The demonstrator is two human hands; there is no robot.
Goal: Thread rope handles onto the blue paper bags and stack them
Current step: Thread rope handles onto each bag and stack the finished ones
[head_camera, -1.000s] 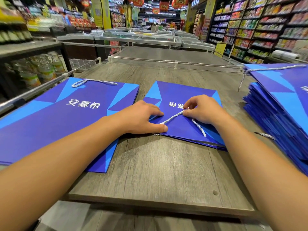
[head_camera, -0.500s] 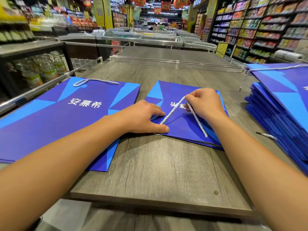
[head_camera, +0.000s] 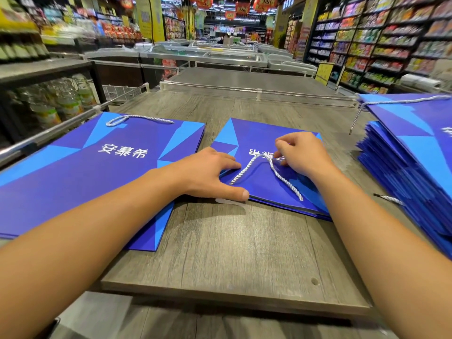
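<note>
On the grey table (head_camera: 220, 253), the middle blue bag (head_camera: 269, 192) is pinned flat under the spread fingers of the left hand (head_camera: 208, 174), thumb at its near edge. The rope handle (head_camera: 266, 167) is pinched at its bend by the curled right hand (head_camera: 300, 152); both strands trail back from those fingertips toward the near edge. Against half a second earlier, the bend has been drawn slightly further away.

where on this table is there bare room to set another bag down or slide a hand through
Bare wood lies on the table near its front edge, between the forearms, and beyond the bags up to the clear rail. A narrow strip runs between the left bag and the middle bag. The right side is crowded by the stack, and both hands are on the middle bag.
</note>
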